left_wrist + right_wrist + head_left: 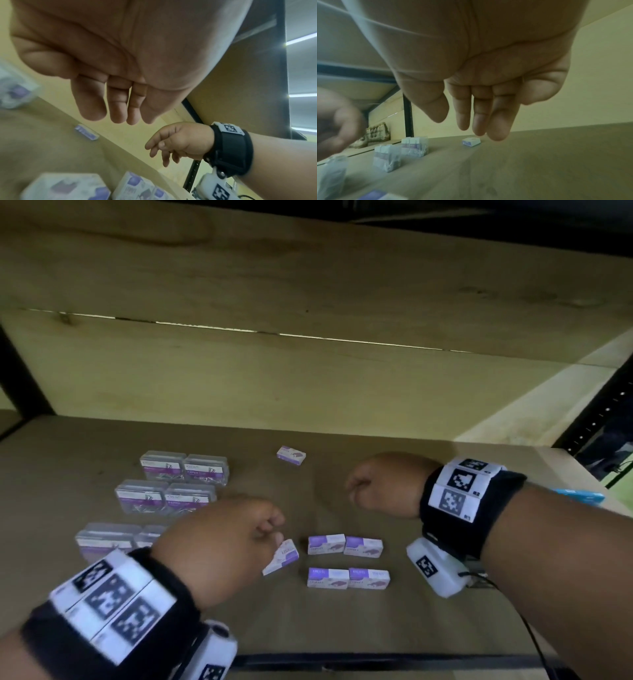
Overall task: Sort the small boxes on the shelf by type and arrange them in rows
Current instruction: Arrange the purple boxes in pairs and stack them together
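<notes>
Head view: both hands loose, empty; left hand (219, 539) partly hides clear cases (164, 491), apparently six.

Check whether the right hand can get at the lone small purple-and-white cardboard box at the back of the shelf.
Probably yes. The right hand hovers open and holds nothing, and bare brown shelf board lies between it and the lone small purple-and-white cardboard box; nothing stands in the way.

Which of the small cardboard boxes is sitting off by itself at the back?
The lone cardboard box near the shelf's back wall; the others cluster near the front.
</notes>
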